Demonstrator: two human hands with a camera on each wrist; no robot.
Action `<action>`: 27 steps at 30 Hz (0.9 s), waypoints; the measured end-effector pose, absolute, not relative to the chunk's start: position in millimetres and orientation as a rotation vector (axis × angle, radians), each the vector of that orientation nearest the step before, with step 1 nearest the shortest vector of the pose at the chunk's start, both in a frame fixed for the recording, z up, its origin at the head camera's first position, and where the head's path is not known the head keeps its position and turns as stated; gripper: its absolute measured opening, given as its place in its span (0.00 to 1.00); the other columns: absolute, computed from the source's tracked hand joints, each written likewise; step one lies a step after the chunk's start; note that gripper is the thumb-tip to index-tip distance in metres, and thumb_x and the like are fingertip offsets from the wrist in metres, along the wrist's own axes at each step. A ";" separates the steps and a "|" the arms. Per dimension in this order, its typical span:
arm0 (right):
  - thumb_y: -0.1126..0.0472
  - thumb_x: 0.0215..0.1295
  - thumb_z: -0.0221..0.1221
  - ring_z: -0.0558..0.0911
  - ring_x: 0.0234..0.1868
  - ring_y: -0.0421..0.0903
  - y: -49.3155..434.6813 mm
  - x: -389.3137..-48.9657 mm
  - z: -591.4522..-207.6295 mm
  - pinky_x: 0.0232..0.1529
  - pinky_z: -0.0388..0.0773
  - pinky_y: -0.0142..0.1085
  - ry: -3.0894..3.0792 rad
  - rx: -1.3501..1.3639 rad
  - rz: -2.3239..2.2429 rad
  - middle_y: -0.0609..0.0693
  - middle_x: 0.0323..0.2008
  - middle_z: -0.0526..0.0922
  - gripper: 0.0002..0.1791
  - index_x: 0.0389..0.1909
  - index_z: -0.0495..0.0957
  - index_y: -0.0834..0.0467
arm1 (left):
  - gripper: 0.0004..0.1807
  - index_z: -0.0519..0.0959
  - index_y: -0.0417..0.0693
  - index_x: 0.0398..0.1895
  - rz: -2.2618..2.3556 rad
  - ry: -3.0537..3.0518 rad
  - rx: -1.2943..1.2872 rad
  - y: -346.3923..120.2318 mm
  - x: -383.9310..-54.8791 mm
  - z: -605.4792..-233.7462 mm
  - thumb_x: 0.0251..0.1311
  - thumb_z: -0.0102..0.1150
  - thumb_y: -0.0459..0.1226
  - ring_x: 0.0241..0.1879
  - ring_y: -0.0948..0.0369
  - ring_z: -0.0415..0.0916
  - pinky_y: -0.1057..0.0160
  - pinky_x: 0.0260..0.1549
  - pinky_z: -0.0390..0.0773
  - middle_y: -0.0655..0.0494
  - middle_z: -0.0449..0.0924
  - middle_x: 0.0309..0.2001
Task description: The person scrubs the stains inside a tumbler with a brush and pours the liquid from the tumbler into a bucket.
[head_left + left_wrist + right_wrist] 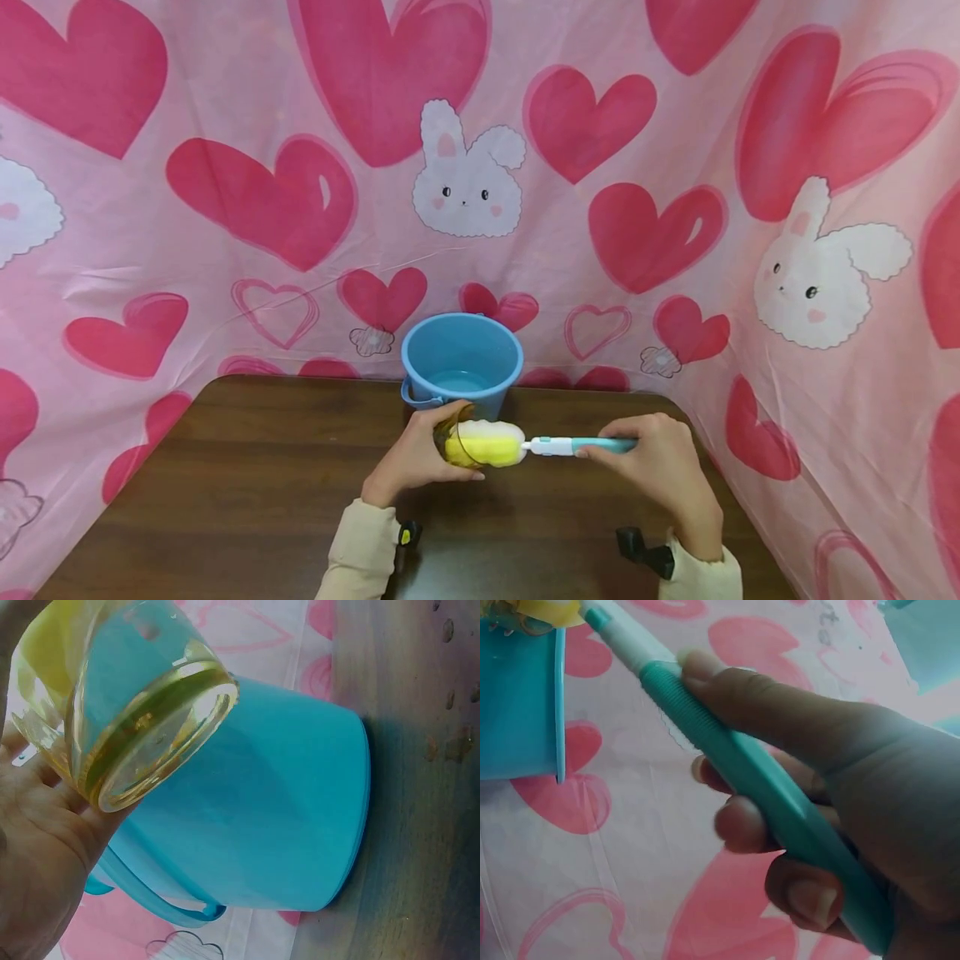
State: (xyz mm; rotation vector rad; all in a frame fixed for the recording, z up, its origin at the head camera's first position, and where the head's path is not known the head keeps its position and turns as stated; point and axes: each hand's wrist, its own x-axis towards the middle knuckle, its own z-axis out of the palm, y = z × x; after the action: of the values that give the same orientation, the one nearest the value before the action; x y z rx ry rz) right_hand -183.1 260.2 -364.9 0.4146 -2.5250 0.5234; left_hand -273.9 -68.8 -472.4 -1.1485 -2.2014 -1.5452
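My left hand (pixel 422 450) grips an amber see-through glass (pixel 154 727), tipped on its side with its mouth toward the right. In my right hand (pixel 656 458) is the teal and white handle (pixel 750 780) of a bottle brush, fingers curled round it. The brush's yellow and white sponge head (pixel 491 443) sits partly inside the glass, its handle end reaching out to the right. Both hands are above the table, just in front of a blue bucket (pixel 420 358). The left wrist view shows the thick base of the glass overlapping the bucket's side.
The bucket, its handle (pixel 161 896) hanging down one side, stands at the back of the dark wooden table (pixel 277 467). Water drops (pixel 448 630) spot the wood near it. A pink cloth (pixel 555 233) with hearts and rabbits hangs behind and along the sides.
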 end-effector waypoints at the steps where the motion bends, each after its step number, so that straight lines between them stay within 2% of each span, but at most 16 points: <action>1: 0.45 0.39 0.82 0.74 0.21 0.29 260.9 -183.2 -365.2 0.24 0.75 0.31 -2.503 0.422 0.532 0.30 0.19 0.82 0.14 0.23 0.88 0.44 | 0.50 0.72 0.49 0.70 -1.551 -2.204 -1.145 -68.4 -273.8 -472.1 0.39 0.86 0.42 0.61 0.56 0.74 0.53 0.59 0.80 0.56 0.79 0.63; 4: 0.47 0.39 0.83 0.72 0.20 0.30 262.9 -183.2 -365.1 0.23 0.74 0.31 -2.443 0.427 0.555 0.30 0.19 0.81 0.13 0.22 0.88 0.44 | 0.50 0.71 0.51 0.71 -1.566 -2.200 -1.133 -67.6 -273.5 -471.6 0.39 0.86 0.42 0.63 0.56 0.72 0.52 0.59 0.79 0.59 0.78 0.64; 11: 0.50 0.37 0.84 0.73 0.21 0.31 265.1 -180.5 -362.7 0.22 0.71 0.32 -2.360 0.374 0.511 0.32 0.19 0.83 0.13 0.21 0.88 0.44 | 0.50 0.71 0.60 0.70 -1.601 -2.191 -1.145 -66.0 -272.2 -471.2 0.39 0.86 0.40 0.59 0.58 0.75 0.55 0.58 0.80 0.62 0.79 0.61; 16: 0.49 0.37 0.83 0.73 0.20 0.33 264.0 -177.5 -360.6 0.21 0.69 0.34 -2.370 0.319 0.449 0.35 0.18 0.83 0.13 0.22 0.88 0.45 | 0.49 0.71 0.62 0.69 -1.590 -2.220 -1.136 -65.4 -271.6 -472.0 0.39 0.86 0.43 0.57 0.60 0.75 0.57 0.57 0.81 0.64 0.78 0.60; 22: 0.44 0.38 0.82 0.70 0.19 0.36 259.2 -172.2 -357.9 0.19 0.65 0.34 -2.430 0.285 0.377 0.34 0.16 0.80 0.14 0.22 0.88 0.45 | 0.50 0.71 0.59 0.70 -1.530 -2.220 -1.113 -67.1 -272.5 -471.5 0.38 0.86 0.46 0.57 0.60 0.76 0.56 0.57 0.81 0.63 0.79 0.61; 27: 0.44 0.38 0.82 0.70 0.20 0.34 253.9 -168.1 -357.1 0.19 0.66 0.33 -2.490 0.321 0.378 0.31 0.17 0.79 0.15 0.22 0.88 0.44 | 0.51 0.73 0.51 0.70 -1.498 -2.200 -1.126 -67.1 -274.5 -472.4 0.37 0.87 0.45 0.59 0.57 0.76 0.53 0.59 0.80 0.58 0.80 0.61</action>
State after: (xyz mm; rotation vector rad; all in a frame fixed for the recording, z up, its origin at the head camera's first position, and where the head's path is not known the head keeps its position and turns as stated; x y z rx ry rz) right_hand -168.1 253.9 -357.1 0.3210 -2.4900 0.3784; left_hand -274.5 -67.1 -472.4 -1.1258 -2.1997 -1.4978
